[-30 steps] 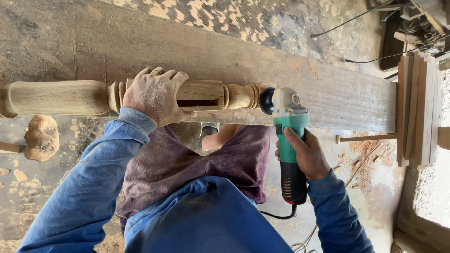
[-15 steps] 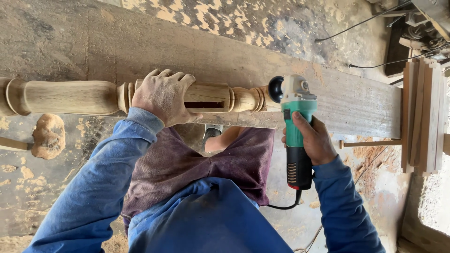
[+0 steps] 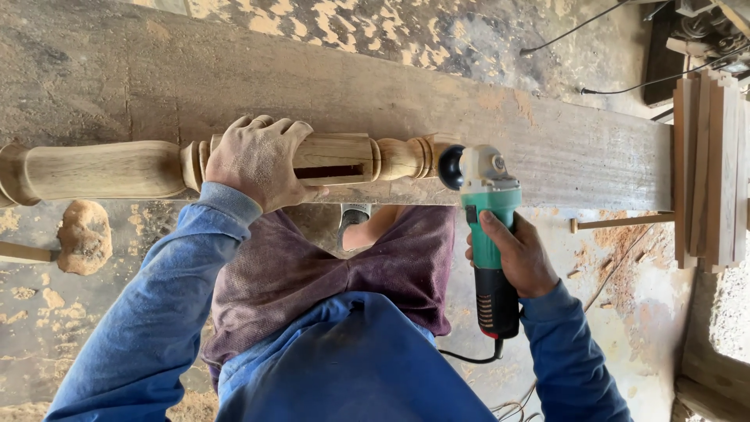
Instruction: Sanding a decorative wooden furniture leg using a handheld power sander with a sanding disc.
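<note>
A small grey plate-like label sits on the grey head of the angle grinder (image 3: 486, 227), just above its green body; nothing on it can be told. The right hand (image 3: 519, 258) has its grip closed around the green and black handle, fingers wrapped over the top. The grinder's black disc end touches the right end of the turned wooden post (image 3: 156, 166). The left hand (image 3: 258, 160) (dusted pale with sawdust) lies spread over the post's squared middle block, its grip loosely closed, fingers curled over the far edge and thumb on the near side by a dark slot. The post lies lengthwise along the near edge of the long plank surface (image 3: 469, 101); it is pale, smooth wood with rounded swellings and ring beads. A stack of wooden slats (image 3: 715, 168) stands well right of the post.
</note>
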